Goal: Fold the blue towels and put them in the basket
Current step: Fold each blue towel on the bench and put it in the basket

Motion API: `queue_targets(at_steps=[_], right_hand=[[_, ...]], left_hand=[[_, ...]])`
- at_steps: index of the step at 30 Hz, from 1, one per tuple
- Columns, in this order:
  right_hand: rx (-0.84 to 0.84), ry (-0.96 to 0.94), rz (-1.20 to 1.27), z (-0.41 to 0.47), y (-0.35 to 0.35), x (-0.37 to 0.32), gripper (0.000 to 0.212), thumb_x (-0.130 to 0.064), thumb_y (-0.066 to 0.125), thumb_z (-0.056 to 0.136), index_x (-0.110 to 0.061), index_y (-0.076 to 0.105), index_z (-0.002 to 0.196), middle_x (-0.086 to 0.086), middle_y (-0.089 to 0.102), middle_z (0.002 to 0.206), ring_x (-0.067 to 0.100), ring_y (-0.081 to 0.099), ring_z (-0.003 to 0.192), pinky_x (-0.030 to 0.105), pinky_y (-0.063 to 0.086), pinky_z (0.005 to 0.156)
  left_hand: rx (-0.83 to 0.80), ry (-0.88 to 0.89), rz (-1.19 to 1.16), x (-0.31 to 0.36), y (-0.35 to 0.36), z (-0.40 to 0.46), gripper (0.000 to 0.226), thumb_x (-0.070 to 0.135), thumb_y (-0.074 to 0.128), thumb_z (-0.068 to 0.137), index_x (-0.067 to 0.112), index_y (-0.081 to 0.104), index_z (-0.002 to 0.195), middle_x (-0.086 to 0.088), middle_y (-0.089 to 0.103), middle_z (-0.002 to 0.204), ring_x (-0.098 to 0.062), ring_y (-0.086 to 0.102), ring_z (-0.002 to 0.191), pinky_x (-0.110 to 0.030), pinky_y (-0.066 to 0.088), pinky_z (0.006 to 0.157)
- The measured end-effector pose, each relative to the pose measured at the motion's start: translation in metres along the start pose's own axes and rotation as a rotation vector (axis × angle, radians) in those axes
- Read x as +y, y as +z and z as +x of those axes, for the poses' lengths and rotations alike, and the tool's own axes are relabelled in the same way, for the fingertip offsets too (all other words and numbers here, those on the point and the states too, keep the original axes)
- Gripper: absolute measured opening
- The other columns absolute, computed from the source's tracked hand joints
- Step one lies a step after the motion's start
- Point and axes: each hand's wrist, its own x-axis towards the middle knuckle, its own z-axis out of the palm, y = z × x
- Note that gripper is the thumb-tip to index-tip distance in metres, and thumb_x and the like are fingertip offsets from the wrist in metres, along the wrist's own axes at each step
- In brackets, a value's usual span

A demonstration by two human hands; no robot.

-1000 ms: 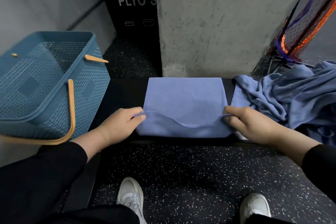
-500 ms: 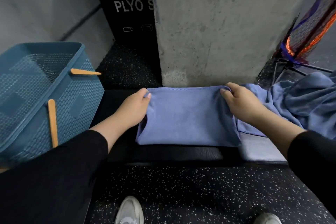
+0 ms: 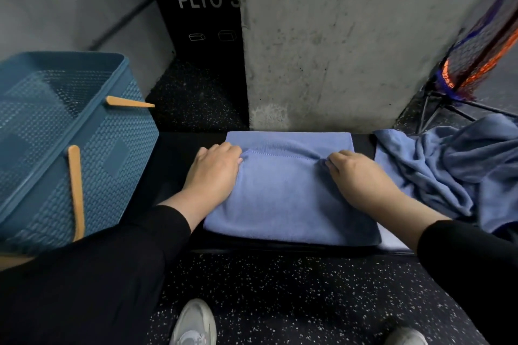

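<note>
A blue towel (image 3: 286,199) lies folded over on the black bench (image 3: 173,154) in the middle of the head view. My left hand (image 3: 214,173) pinches the left end of its stitched upper edge. My right hand (image 3: 358,176) pinches the right end of that same edge. The edge sags between my hands, a little short of the towel's far border. A pile of crumpled blue towels (image 3: 454,168) lies on the bench to the right. The blue woven plastic basket (image 3: 50,131) with tan handles stands at the left, and what lies inside it is hard to make out.
A grey concrete pillar (image 3: 336,36) rises right behind the bench. A black plyo box (image 3: 201,14) stands behind at the left. An orange and blue net (image 3: 482,45) hangs at the far right. My shoes (image 3: 193,322) rest on the speckled black floor below.
My hands carried the towel's near edge up and away from me, folding it over. They have since drawn back slightly from the far border and lowered the edge onto the towel.
</note>
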Motion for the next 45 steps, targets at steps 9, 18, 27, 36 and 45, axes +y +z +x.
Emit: queue_targets(at_steps=[9,18,27,36,45], right_hand=[[-0.259,0.024,-0.049,-0.069,-0.036,-0.039,0.033,-0.043,0.036,0.103,-0.018,0.049,0.085,0.015,0.067,0.08,0.043,0.062,0.077,0.042,0.042,0.058],[0.048,0.317,0.725,-0.031,-0.101,-0.047,0.027,-0.012,0.047,0.099,-0.005,0.05,0.073,-0.003,0.043,0.063,0.007,0.04,0.062,0.028,0.038,0.063],[-0.024,0.431,0.432,0.041,-0.055,-0.01,0.031,-0.028,0.044,0.103,-0.004,0.06,0.092,0.013,0.065,0.09,0.028,0.056,0.085,0.034,0.036,0.07],[-0.054,0.365,0.206,0.034,-0.013,-0.001,0.035,-0.022,0.042,0.104,-0.012,0.039,0.071,0.014,0.053,0.068,0.035,0.052,0.07,0.041,0.019,0.061],[-0.191,0.363,0.26,-0.024,-0.03,-0.028,0.034,-0.03,0.04,0.105,-0.014,0.039,0.075,0.018,0.06,0.078,0.04,0.056,0.081,0.039,0.031,0.063]], left_hand=[[-0.215,0.013,0.024,0.016,-0.043,-0.08,0.028,0.032,0.024,0.107,0.02,0.047,0.097,0.0,0.066,0.094,-0.03,0.057,0.088,-0.037,0.031,0.075],[0.118,-0.206,-0.886,0.011,-0.076,-0.036,0.019,0.026,0.041,0.085,0.02,0.041,0.067,0.006,0.04,0.061,-0.013,0.035,0.061,-0.036,0.032,0.059],[-0.296,-0.429,-0.687,-0.009,-0.041,0.043,0.02,0.021,0.038,0.089,0.009,0.049,0.077,-0.014,0.056,0.076,-0.027,0.056,0.072,-0.044,0.049,0.066],[-0.053,-0.159,-0.29,0.001,-0.004,0.047,0.024,0.022,0.039,0.105,0.015,0.046,0.082,-0.01,0.059,0.087,-0.035,0.056,0.086,-0.04,0.037,0.068],[-0.057,0.002,-0.041,0.009,-0.016,-0.026,0.026,0.031,0.024,0.103,0.025,0.041,0.085,-0.003,0.065,0.079,-0.03,0.061,0.078,-0.04,0.031,0.074]])
